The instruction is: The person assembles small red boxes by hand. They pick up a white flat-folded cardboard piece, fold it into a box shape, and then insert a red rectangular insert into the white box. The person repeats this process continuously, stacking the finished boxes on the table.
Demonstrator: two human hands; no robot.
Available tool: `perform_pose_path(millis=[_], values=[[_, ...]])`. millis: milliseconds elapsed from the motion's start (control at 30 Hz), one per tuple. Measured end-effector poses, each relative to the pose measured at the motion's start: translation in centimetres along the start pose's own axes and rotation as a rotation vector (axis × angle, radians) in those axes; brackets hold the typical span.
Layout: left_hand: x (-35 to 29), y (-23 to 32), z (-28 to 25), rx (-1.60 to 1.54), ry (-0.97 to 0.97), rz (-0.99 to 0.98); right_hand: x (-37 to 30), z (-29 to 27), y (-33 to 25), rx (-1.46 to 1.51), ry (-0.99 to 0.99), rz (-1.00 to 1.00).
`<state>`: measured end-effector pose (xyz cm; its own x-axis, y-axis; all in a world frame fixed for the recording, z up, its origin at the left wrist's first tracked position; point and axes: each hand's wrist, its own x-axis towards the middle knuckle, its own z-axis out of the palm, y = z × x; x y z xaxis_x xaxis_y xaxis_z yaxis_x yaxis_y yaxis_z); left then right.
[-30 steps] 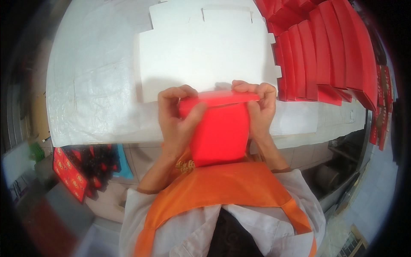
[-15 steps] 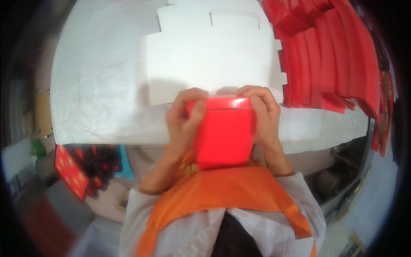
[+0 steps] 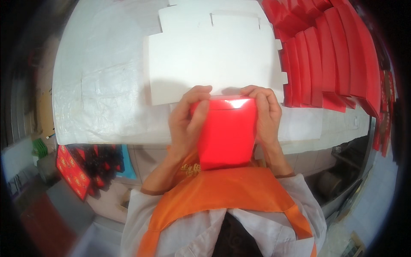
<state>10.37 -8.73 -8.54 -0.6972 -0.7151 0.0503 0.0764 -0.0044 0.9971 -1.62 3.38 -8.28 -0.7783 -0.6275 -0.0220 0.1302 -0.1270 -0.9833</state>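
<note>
A glossy red carton [image 3: 227, 137] is held close to my body, its lower end against my orange apron. My left hand [image 3: 189, 118] closes on its upper left corner, thumb on the near face and fingers over the far edge. At the opposite upper corner, my right hand [image 3: 267, 112] grips in much the same way with its fingers curled. Along the carton's top edge runs a flap or fold line between the two hands. The carton's far side is hidden from view.
Beyond my hands lie flat white cardboard blanks [image 3: 214, 55] with cut tabs, on a table [image 3: 98, 107] covered in whitish sheeting. Several red cartons [image 3: 321, 64] stand packed in rows at the right. A red patterned box [image 3: 73, 171] holding dark items sits below the table's left edge.
The flap at the carton's top now lies flatter against the near face. My hands and the carton have shifted slightly to the right in the picture.
</note>
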Motion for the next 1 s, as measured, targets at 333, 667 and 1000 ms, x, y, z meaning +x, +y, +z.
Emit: perform_pose_path(millis=[333,667,1000], values=[[-0.1,0.4,0.4,0.001,0.025,-0.030,0.1,0.0,-0.2,-0.050,0.003,0.006],[-0.8,-0.7,0.3,-0.034,0.146,0.024,-0.6,-0.8,0.6,0.023,-0.079,-0.024],[0.1,1.4,-4.3,0.232,-0.100,0.014,-3.4,0.4,-0.4,-0.172,-0.276,0.058]])
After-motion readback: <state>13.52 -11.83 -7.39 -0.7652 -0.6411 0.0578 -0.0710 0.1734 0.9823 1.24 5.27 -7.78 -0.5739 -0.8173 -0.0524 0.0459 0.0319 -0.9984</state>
